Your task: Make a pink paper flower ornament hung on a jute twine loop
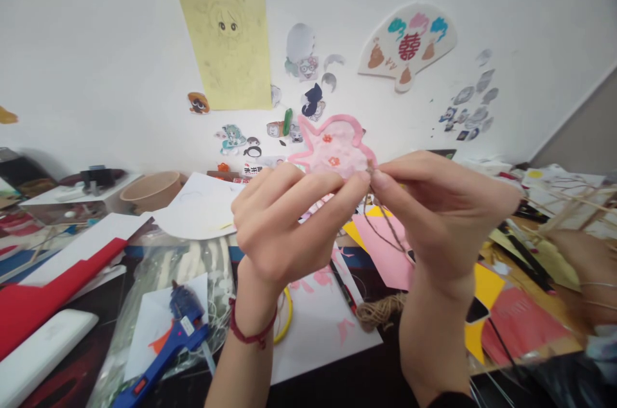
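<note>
A pink-edged, shaped cutout with small red flowers (332,146) is held upright in front of the wall. My left hand (299,221) is closed, its thumb and forefinger pinching at the cutout's lower right edge, with the back of the hand hiding its bottom. Beside it, the fingertips of my right hand (434,215) pinch a brown twine (380,205) at that same edge. A loop of the twine hangs between the hands. Whether it is knotted there is too small to tell. The ball of twine (380,311) lies on the table below.
A blue hot glue gun (186,324) rests at the left on plastic and paper. Nearby are a red sheet (62,279), a tan bowl (150,192) and a white sheet (313,344). Pink paper (385,250) lies behind my right hand. Another person's arm (592,266) reaches in at right.
</note>
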The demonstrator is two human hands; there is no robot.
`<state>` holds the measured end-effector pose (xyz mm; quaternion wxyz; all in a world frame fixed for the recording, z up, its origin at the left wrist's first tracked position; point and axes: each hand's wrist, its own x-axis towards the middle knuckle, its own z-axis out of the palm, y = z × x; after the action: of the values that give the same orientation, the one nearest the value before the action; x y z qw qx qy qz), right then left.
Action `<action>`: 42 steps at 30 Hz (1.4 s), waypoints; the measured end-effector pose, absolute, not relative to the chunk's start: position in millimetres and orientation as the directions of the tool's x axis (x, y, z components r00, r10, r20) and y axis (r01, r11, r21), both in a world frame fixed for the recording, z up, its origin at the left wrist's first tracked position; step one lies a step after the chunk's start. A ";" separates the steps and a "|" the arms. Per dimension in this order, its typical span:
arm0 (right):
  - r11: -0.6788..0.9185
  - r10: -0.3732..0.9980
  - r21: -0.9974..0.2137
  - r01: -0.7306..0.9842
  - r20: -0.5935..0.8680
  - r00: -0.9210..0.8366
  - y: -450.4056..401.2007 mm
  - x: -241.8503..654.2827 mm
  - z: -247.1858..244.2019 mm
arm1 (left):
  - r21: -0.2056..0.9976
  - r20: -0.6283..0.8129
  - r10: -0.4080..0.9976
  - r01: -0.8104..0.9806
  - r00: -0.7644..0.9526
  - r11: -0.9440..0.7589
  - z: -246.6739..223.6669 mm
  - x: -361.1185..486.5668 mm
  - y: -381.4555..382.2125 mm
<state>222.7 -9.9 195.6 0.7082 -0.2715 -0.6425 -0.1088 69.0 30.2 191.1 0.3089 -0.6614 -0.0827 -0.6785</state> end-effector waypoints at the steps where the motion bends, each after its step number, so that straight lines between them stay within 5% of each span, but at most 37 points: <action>1: 0.827 0.192 -0.237 0.510 0.971 0.140 -10.5 222.5 195.7 | -0.314 0.942 -0.326 0.545 0.079 -0.777 191.1 68.7 30.6; 10: 0.831 0.184 -0.218 0.512 0.976 0.116 -11.7 220.3 195.2 | -0.468 0.878 -0.434 0.563 0.203 -0.681 191.0 64.0 28.7; 14: 0.816 0.253 -0.319 0.482 0.947 0.200 -11.6 218.7 194.0 | -0.119 0.983 -0.154 0.296 -0.098 -0.948 188.5 66.1 17.0; 16: 0.817 0.270 -0.342 0.464 0.938 0.217 -12.2 218.3 193.4 | -0.044 0.982 -0.088 0.247 -0.169 -0.968 189.7 67.4 15.6; 20: 0.826 0.313 -0.373 0.422 0.927 0.206 -14.0 219.3 193.6 | 0.204 0.966 0.144 0.285 -0.217 -0.937 193.6 68.2 23.8; 25: 0.824 0.410 -0.439 0.358 0.898 0.157 -13.6 222.4 195.1 | 0.502 0.849 0.516 -0.127 -0.112 -0.855 192.5 69.9 29.4; 42: 0.794 0.511 -0.531 0.297 0.847 0.147 -8.4 223.3 194.2 | 0.311 0.928 0.292 0.047 -0.232 -0.949 193.7 74.2 26.4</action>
<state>223.3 -8.4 194.2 0.6903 -0.3115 -0.6484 0.0775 74.2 26.4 193.7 -0.0794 -0.6146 -0.1380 -0.7726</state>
